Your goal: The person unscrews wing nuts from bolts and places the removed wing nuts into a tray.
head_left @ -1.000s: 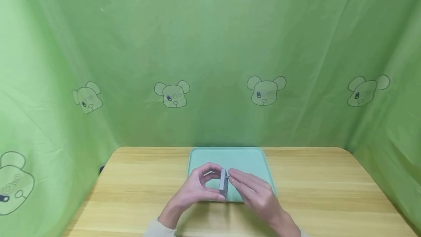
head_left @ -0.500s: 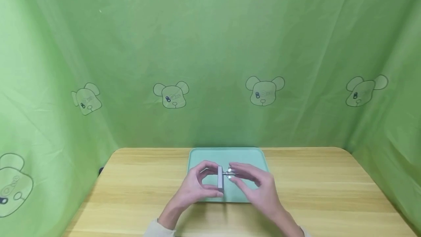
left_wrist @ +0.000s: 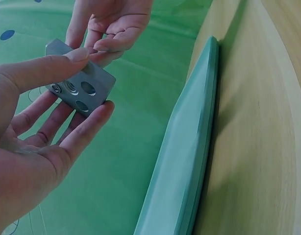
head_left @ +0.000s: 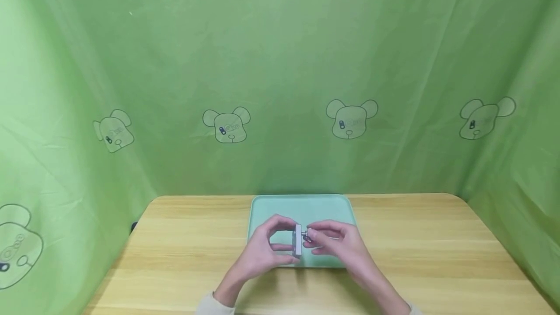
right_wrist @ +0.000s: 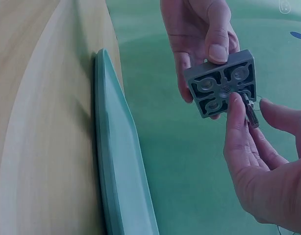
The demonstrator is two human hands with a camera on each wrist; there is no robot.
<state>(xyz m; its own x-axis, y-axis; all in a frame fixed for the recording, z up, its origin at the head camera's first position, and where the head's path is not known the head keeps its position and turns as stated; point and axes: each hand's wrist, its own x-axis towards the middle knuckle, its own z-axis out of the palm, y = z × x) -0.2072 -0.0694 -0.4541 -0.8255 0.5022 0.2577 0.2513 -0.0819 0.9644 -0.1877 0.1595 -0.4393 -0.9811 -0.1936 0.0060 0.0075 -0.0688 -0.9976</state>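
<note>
My left hand (head_left: 261,252) holds a square grey metal block (head_left: 298,241) on edge above the tray, its thumb on one edge and fingers on the opposite side. Several round holes show on one face of the block (left_wrist: 87,88) in the left wrist view; the right wrist view shows the ribbed, recessed other face. From that ribbed face projects a threaded rod (right_wrist: 254,119), with a small shiny wing nut (right_wrist: 250,104) on it, partly hidden. My right hand (head_left: 350,247) has thumb and index finger on either side of the wing nut, pinching it.
A mint-green tray (head_left: 302,204) lies below the hands on the wooden table (head_left: 420,247). Green cloth (head_left: 280,62) printed with bear heads rises behind the table and at both sides.
The block has tilted slightly in my left hand. My right fingers first lay straight against the rod, then spread around the wing nut, and now the thumb has come over it.
</note>
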